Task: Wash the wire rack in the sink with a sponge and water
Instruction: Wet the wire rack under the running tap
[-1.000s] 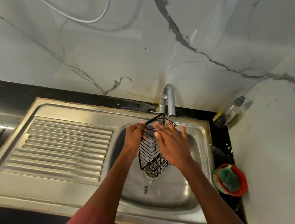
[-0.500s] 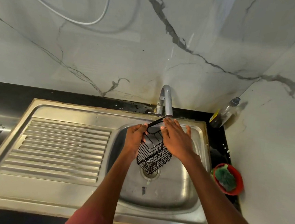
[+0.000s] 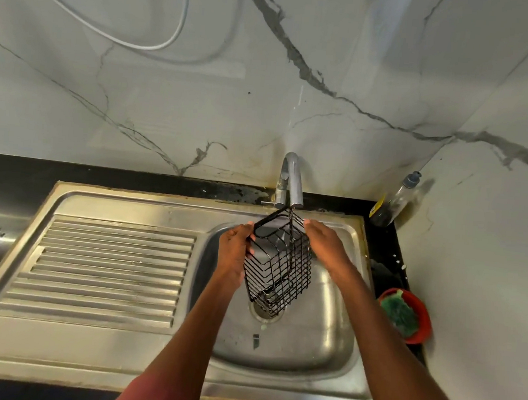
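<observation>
The left hand (image 3: pixel 236 250) is pinching the rim of the wire rack (image 3: pixel 277 266); the right hand (image 3: pixel 324 246) is lying flat-fingered against its far side; both are holding it over the sink (image 3: pixel 333 340) under the tap (image 3: pixel 290 179); this looks like rinsing; next comes reaching for the sponge (image 3: pixel 399 312) in the red bowl (image 3: pixel 421 325) on the desk (image 3: pixel 393 240); the bottle (image 3: pixel 395 201) label is unreadable.

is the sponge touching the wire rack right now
Apart. The head view shows the green sponge in the red bowl on the counter, well clear of the wire rack.
</observation>
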`<state>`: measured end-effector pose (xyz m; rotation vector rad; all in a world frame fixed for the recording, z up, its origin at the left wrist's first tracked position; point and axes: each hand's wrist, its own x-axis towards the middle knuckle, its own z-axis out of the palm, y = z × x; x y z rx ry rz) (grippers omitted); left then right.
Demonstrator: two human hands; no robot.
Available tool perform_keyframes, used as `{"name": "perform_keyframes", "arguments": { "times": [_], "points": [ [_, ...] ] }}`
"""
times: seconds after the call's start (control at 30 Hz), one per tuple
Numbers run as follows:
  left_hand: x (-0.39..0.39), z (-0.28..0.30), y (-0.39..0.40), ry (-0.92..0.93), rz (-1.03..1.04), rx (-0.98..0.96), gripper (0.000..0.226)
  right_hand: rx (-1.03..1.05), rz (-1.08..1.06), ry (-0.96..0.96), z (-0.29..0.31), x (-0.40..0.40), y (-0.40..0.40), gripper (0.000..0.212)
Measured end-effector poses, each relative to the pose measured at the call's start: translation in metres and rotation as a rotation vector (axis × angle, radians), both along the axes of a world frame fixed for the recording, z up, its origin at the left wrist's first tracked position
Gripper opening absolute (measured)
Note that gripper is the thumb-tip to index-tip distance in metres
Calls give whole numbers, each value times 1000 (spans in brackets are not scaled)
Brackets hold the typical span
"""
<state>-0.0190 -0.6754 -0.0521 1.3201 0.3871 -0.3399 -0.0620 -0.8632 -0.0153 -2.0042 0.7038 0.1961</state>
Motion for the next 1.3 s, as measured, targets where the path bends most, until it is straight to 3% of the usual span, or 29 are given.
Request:
{"name": "perform_keyframes", "arguments": {
  "times": [0.07,0.17,0.4,0.57,0.7,0.8,0.9,1.0,1.1,1.13,1.3],
  "points": [
    [2,0,2,98,65,-59,22,281,-174,-23,2,-11,4,55],
    [3,0,3,189,115,-138,22,384,-212,-113,2,-23,13,47],
    [-2,-2,-4,319,113,-169,26,186,-156,-207,-12,-18,37,68],
    [-4,3,1,376,-159,-174,31,138,-163,-203,-7,-13,31,58],
    [-3,15,3,378,-303,-190,33,94,-61,-81,-4,-1,22,55],
    [-1,11,2,339,-215,-247,23,83,-15,-31,2,8,14,59],
    [1,1,4,198,-112,-297,16,50,-105,-24,5,12,7,68],
    [0,-2,-1,64,-112,-141,32,96,-283,1,-2,8,2,66],
    [-7,-2,-14,-45,-283,84,87,260,-439,-15,-8,-4,-1,40],
    [-11,-2,-17,-82,-354,124,93,310,-476,-24,-7,-8,-1,36],
    [-32,-9,-38,-279,-607,215,75,637,-768,60,-1,-17,-9,29]
  ]
}}
